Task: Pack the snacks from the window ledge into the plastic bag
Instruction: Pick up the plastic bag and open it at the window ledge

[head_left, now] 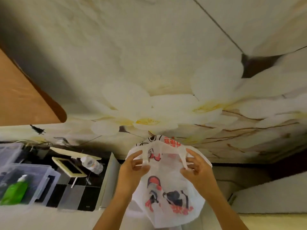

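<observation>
Both my forearms rise from the bottom edge, and between them hangs the plastic bag, white and thin, printed with red and black cartoon figures and some red lettering near its top. My left hand grips the bag's left handle loop, with fingers and thumb curled around the strip of plastic, and my right hand pinches the right handle loop the same way, so both hands are clamped on the bag and the mouth is stretched a little between them. Its body sags below my hands, crumpled and slightly see-through; I cannot tell whether anything is inside it. Behind the bag spreads a wall covered in pale wallpaper with large white flowers and thin brown branches. To the left, a brown wooden surface juts in from the edge, with a black plug dangling just under it. Lower left is a cluttered spot: a clear plastic water bottle lies on its side near a cream-framed tablet-like object, and clear storage bins sit by them, one holding a green bottle with a white pump top. Black and grey floor tiles show beneath these things.
</observation>
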Demonstrator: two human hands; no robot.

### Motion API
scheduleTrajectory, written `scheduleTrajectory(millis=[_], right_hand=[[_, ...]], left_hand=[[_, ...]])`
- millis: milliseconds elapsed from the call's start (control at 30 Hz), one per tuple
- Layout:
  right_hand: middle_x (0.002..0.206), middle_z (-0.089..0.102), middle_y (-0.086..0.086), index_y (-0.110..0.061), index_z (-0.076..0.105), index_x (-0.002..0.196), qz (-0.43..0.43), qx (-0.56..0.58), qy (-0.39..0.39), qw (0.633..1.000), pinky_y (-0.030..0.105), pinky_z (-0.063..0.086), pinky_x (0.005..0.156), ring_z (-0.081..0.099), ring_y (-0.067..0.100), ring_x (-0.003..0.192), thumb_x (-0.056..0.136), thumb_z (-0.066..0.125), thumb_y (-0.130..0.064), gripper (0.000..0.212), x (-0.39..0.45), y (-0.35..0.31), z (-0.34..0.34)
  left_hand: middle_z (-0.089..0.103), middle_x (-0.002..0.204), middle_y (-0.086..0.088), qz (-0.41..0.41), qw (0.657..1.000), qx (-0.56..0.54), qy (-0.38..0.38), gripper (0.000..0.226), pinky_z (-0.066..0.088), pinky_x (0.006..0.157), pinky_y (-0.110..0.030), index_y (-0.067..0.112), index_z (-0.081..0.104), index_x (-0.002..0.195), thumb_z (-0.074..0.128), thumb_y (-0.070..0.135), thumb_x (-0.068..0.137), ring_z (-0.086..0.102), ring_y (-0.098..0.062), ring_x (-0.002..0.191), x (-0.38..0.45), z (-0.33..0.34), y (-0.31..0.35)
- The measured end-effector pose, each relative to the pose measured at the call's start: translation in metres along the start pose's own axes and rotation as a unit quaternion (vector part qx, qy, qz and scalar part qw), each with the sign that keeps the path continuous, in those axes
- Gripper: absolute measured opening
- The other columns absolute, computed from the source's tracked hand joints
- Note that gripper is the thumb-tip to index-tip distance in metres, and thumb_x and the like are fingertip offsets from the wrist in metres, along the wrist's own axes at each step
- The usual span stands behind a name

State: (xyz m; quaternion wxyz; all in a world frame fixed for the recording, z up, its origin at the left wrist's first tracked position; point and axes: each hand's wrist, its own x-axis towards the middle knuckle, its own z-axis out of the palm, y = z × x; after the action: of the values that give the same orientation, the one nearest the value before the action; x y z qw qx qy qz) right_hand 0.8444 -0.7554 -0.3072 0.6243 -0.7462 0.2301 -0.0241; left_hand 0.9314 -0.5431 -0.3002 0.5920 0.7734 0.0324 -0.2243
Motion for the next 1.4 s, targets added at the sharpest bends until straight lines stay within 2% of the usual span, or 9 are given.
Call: scheduleTrajectory(millis=[133, 333, 467, 767, 900, 1033, 1133, 1267, 1400], right_hand=[[0.109, 0.064, -0.003, -0.035, 0.047, 0.128, -0.025, -0.004, 0.06, 0.998, 0.02, 0.055, 0.07, 0.066, 0.008, 0.089, 0.081, 0.071, -0.005, 0.061, -0.047, -0.025, -0.006], [0.108, 0.061, -0.006, -0.036, 0.045, 0.128, -0.017, 0.025, 0.202, 0.979, 0.014, 0.052, 0.067, 0.065, 0.01, 0.088, 0.081, 0.072, -0.004, 0.063, -0.117, -0.044, 0.012], [0.107, 0.06, -0.005, -0.034, 0.046, 0.129, -0.007, 0.027, 0.291, 0.956, 0.012, 0.051, 0.065, 0.064, 0.01, 0.086, 0.08, 0.072, -0.003, 0.063, -0.164, -0.041, 0.027], [0.107, 0.062, -0.007, -0.039, 0.049, 0.127, 0.015, 0.021, 0.459, 0.888, 0.024, 0.056, 0.074, 0.065, 0.006, 0.084, 0.076, 0.076, -0.003, 0.068, -0.292, -0.007, 0.031], [0.107, 0.06, -0.008, -0.041, 0.05, 0.126, 0.021, 0.026, 0.533, 0.846, 0.021, 0.053, 0.075, 0.062, 0.004, 0.084, 0.076, 0.077, -0.006, 0.066, -0.364, 0.008, 0.031], [0.11, 0.058, -0.005, -0.032, 0.049, 0.13, 0.029, 0.028, 0.576, 0.816, 0.015, 0.05, 0.074, 0.06, 0.003, 0.086, 0.079, 0.074, -0.006, 0.063, -0.446, 0.019, 0.028], [0.113, 0.059, 0.0, -0.027, 0.049, 0.134, 0.028, 0.046, 0.615, 0.787, 0.022, 0.054, 0.08, 0.062, 0.01, 0.089, 0.082, 0.072, -0.008, 0.06, -0.516, 0.035, 0.025], [0.112, 0.061, -0.003, -0.028, 0.05, 0.133, 0.04, 0.034, 0.655, 0.753, 0.029, 0.056, 0.082, 0.063, 0.009, 0.093, 0.083, 0.071, -0.012, 0.057, -0.614, 0.061, 0.021], [0.112, 0.059, -0.011, -0.034, 0.05, 0.129, 0.067, 0.011, 0.677, 0.733, 0.022, 0.056, 0.076, 0.063, 0.009, 0.093, 0.083, 0.07, -0.011, 0.055, -0.701, 0.084, 0.017]], left_hand=[[0.065, 0.106, -0.004, 0.064, 0.994, 0.038, -0.085, 0.055, 0.055, 0.075, -0.025, 0.04, 0.056, 0.111, 0.076, 0.002, 0.076, 0.066, -0.017, 0.091, -0.015, -0.01, 0.039], [0.06, 0.105, 0.008, 0.177, 0.938, 0.137, -0.266, 0.055, 0.046, 0.064, -0.008, 0.033, 0.054, 0.122, 0.071, 0.0, 0.08, 0.062, 0.005, 0.075, -0.032, -0.016, 0.081], [0.061, 0.106, 0.012, 0.227, 0.896, 0.183, -0.334, 0.054, 0.046, 0.066, -0.008, 0.034, 0.055, 0.123, 0.071, 0.004, 0.081, 0.062, -0.001, 0.082, -0.049, -0.008, 0.091], [0.066, 0.109, 0.013, 0.285, 0.814, 0.214, -0.458, 0.056, 0.055, 0.078, -0.028, 0.041, 0.057, 0.119, 0.074, 0.008, 0.077, 0.065, -0.005, 0.092, -0.119, 0.045, 0.072], [0.066, 0.112, 0.01, 0.294, 0.766, 0.214, -0.531, 0.058, 0.055, 0.081, -0.033, 0.045, 0.056, 0.118, 0.075, 0.007, 0.078, 0.067, -0.008, 0.09, -0.173, 0.074, 0.059], [0.063, 0.112, 0.018, 0.312, 0.711, 0.218, -0.592, 0.057, 0.053, 0.075, -0.022, 0.047, 0.054, 0.118, 0.072, 0.008, 0.081, 0.065, 0.002, 0.09, -0.248, 0.104, 0.045], [0.062, 0.114, 0.017, 0.315, 0.676, 0.217, -0.63, 0.055, 0.053, 0.082, -0.024, 0.045, 0.056, 0.12, 0.072, 0.01, 0.082, 0.064, 0.003, 0.094, -0.314, 0.125, 0.025], [0.061, 0.115, 0.014, 0.297, 0.65, 0.213, -0.666, 0.053, 0.049, 0.081, -0.018, 0.039, 0.057, 0.122, 0.071, 0.006, 0.083, 0.065, 0.0, 0.094, -0.407, 0.151, -0.009], [0.06, 0.117, 0.01, 0.287, 0.62, 0.206, -0.7, 0.051, 0.05, 0.073, -0.017, 0.039, 0.057, 0.121, 0.069, 0.005, 0.085, 0.066, -0.005, 0.091, -0.492, 0.176, -0.042]])
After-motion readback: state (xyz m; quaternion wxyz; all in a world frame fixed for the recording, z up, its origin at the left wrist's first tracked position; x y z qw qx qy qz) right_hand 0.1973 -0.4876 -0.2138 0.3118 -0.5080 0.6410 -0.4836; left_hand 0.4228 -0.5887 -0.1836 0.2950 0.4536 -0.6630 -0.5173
